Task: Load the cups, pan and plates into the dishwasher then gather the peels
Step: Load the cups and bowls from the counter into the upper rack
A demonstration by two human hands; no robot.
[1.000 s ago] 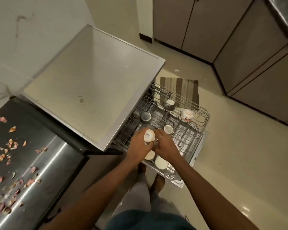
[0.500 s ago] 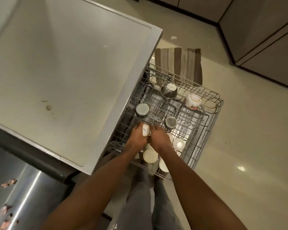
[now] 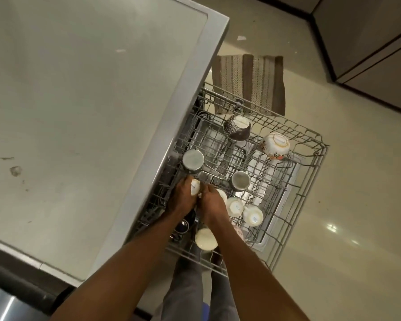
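Already the wire rack (image 3: 310,158), pulled out at the centre of the frame, carries most of the cups: two steel ones, mouths down, a dark patterned bowl-shaped one (image 3: 237,129) and a floral white one (image 3: 275,145) toward the upper right, and several glossy white ones (image 3: 252,215) tipped among the tines. Both hands meet over a small white cup (image 3: 195,186) with printed lettering (the word is too blurred to read). The left hand (image 3: 182,200) curls round it from the left, and the right hand (image 3: 212,203) closes in from the right, fingers bent, though I cannot tell whether it grips the cup or the tines. Judging from this, cup loading is well along; no pan or plates show in the rack, and peel-gathering seems not yet begun. The pale matte surface (image 3: 79,112) fills the upper left.
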